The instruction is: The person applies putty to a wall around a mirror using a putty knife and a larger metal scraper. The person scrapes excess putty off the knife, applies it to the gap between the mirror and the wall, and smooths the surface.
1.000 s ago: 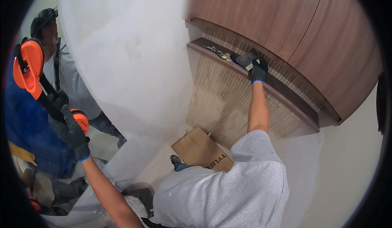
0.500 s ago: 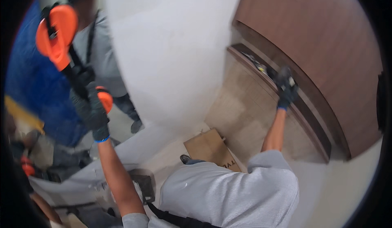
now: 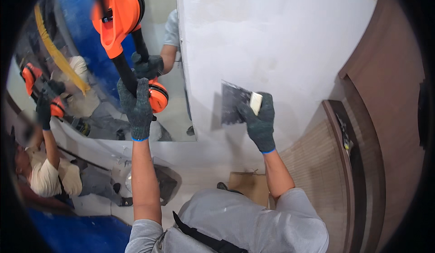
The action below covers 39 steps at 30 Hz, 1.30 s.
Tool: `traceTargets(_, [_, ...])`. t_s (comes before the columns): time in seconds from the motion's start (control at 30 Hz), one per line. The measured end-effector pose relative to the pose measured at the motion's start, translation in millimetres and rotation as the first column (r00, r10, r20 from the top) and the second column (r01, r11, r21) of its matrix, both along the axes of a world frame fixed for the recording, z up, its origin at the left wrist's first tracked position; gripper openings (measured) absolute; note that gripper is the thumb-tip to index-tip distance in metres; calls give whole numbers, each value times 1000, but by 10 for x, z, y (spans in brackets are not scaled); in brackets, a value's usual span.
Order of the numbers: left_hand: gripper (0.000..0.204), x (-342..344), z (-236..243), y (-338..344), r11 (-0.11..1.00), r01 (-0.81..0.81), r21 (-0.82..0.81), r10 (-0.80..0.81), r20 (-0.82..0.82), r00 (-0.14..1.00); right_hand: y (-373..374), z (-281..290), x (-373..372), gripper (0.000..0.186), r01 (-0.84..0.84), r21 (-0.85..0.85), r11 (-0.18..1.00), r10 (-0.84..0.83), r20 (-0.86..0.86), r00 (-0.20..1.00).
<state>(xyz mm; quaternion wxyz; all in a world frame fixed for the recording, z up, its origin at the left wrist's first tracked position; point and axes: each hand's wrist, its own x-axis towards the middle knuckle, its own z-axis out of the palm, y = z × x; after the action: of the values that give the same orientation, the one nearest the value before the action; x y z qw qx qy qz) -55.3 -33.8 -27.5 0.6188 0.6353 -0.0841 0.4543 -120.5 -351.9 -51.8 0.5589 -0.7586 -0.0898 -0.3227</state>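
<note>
My left hand (image 3: 137,110), in a dark knit glove with a blue cuff, is wrapped round the black handle of an orange double suction-cup lifter (image 3: 118,35). The lifter is on a large mirror (image 3: 179,128) standing at the white wall. In its glass the lifter and a gloved hand are reflected. My right hand (image 3: 263,124), in a matching glove, grips a wide scraper (image 3: 233,101) with a grey blade and a cream-coloured handle. The blade is close to the wall, right of the mirror's edge; whether it touches I cannot tell.
A co-worker at the left raises a gloved hand (image 3: 44,111) to another orange suction lifter (image 3: 56,108) on the mirror. Brown panelling (image 3: 394,94) and a ledge (image 3: 340,153) holding a small tool (image 3: 346,142) stand right. Cardboard (image 3: 253,185) lies below.
My right hand has come from the ledge to the wall beside the mirror, scraper now plainly visible. My left hand stays on the lifter. The view has swung left, bringing the co-worker more into sight.
</note>
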Motion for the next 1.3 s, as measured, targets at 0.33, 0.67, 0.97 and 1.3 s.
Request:
traceTargets(0.33, [30, 15, 18, -23, 997, -70, -29, 71, 24, 997, 378, 610, 729, 37, -216, -295, 931, 238, 39, 971])
traceTargets(0.67, [26, 82, -17, -25, 973, -230, 18, 230, -13, 973, 570, 408, 771, 27, -148, -304, 941, 209, 181, 961])
traceTargets(0.97, [24, 80, 18, -64, 977, -214, -3, 214, 70, 974, 572, 353, 940, 40, 102, -604, 791, 210, 423, 882])
traceTargets(1.3, [37, 98, -71, -50, 976, -177, -127, 183, 43, 982, 377, 917, 939, 9, 138, -784, 605, 346, 415, 842])
